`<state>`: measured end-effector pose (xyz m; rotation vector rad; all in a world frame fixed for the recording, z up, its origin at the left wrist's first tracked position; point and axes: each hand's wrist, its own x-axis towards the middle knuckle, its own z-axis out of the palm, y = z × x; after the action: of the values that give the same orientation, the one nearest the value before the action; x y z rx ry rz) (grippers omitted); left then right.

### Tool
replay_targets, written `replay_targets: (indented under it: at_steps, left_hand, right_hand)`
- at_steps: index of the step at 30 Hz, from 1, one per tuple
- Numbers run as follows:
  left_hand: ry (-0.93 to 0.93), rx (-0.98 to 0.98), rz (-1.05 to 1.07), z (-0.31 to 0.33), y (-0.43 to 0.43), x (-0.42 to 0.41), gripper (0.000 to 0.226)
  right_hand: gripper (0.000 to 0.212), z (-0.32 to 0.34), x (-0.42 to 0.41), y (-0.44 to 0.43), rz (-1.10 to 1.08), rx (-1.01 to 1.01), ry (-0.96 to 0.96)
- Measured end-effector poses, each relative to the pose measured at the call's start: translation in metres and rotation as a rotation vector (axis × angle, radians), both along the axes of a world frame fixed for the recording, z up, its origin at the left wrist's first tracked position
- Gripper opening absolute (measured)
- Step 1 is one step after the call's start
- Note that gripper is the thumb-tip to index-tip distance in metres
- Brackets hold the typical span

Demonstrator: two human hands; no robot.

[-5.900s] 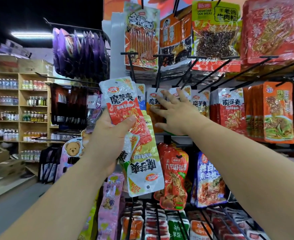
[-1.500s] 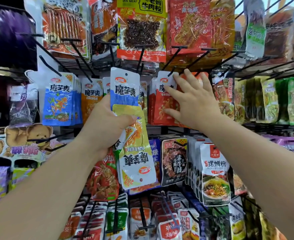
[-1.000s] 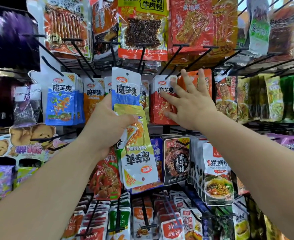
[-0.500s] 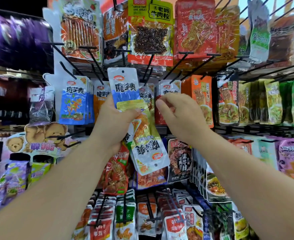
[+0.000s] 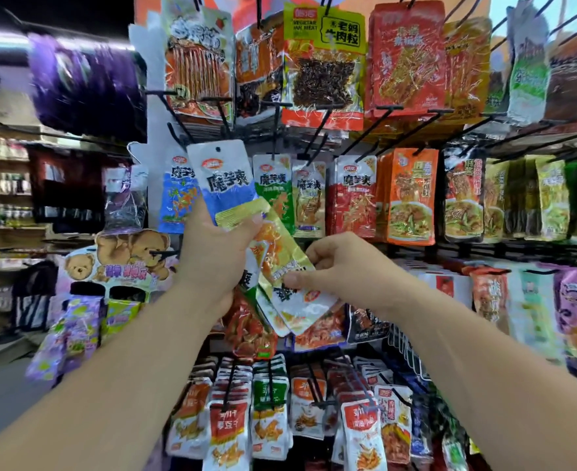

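My left hand [image 5: 214, 253] grips a bunch of snack packets in front of a shop rack. A blue packet [image 5: 224, 180] stands upright above the fist. A yellow packet [image 5: 280, 253] hangs upside down below it, with a green-edged one partly hidden behind. My right hand [image 5: 339, 266] pinches the yellow packet's lower part between thumb and fingers. Behind both hands hang rows of like packets: a green one [image 5: 275, 193], a red one [image 5: 353, 198] and an orange one [image 5: 411, 195] on black pegs.
Black metal pegs [image 5: 378, 125] stick out toward me from the rack. Larger snack bags [image 5: 324, 69] hang above, small packets [image 5: 266, 416] below. A bear-printed display [image 5: 123, 256] and purple bags [image 5: 83, 83] are at the left, wooden shelves [image 5: 4, 202] beyond an aisle.
My right hand left the red packets hanging on the rack, dropped down and left, and now pinches the yellow packet held by my left hand. My view drifted left.
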<state>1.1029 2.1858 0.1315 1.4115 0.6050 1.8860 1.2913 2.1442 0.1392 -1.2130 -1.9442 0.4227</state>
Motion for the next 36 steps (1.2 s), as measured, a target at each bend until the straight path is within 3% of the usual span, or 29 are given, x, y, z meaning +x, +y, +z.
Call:
replay_targets:
  at_steps: [3,10,12,16,21,24,26,28,33,36]
  left_hand:
    - [0.048,-0.030,-0.038,-0.001,-0.019,-0.007,0.106]
    - [0.170,-0.044,-0.080,-0.008,-0.026,-0.017,0.051]
    - [0.180,-0.052,-0.057,-0.008,-0.027,-0.018,0.043]
    - [0.197,-0.019,-0.069,-0.011,-0.023,-0.015,0.042]
    - [0.151,-0.028,-0.059,-0.025,-0.028,-0.007,0.045]
    - [0.010,-0.042,-0.018,-0.030,-0.025,-0.001,0.042]
    - [-0.051,-0.043,0.005,-0.032,-0.025,0.002,0.044]
    - [-0.075,-0.033,0.035,-0.034,-0.025,0.003,0.046]
    - [0.094,-0.103,-0.036,-0.033,-0.020,-0.009,0.046]
    - [0.185,-0.167,-0.107,-0.029,-0.023,-0.017,0.074]
  right_hand:
    - [0.064,-0.006,0.004,0.000,-0.002,0.004,0.016]
    - [0.067,-0.011,0.019,0.006,-0.109,0.030,0.239]
    - [0.056,-0.012,0.019,0.011,-0.123,0.033,0.327]
    - [0.047,-0.010,0.013,0.015,-0.164,0.076,0.562]
    - [0.070,-0.009,-0.006,0.007,-0.103,0.131,0.989]
    - [0.040,-0.014,-0.021,0.004,0.050,0.094,1.147]
    - [0.018,-0.022,-0.030,0.004,0.079,0.056,1.154]
    - [0.010,-0.028,-0.032,0.007,0.031,0.024,1.115]
    - [0.016,-0.013,-0.008,0.015,0.011,0.054,0.864]
    - [0.017,-0.001,0.005,0.013,0.084,-0.009,0.684]
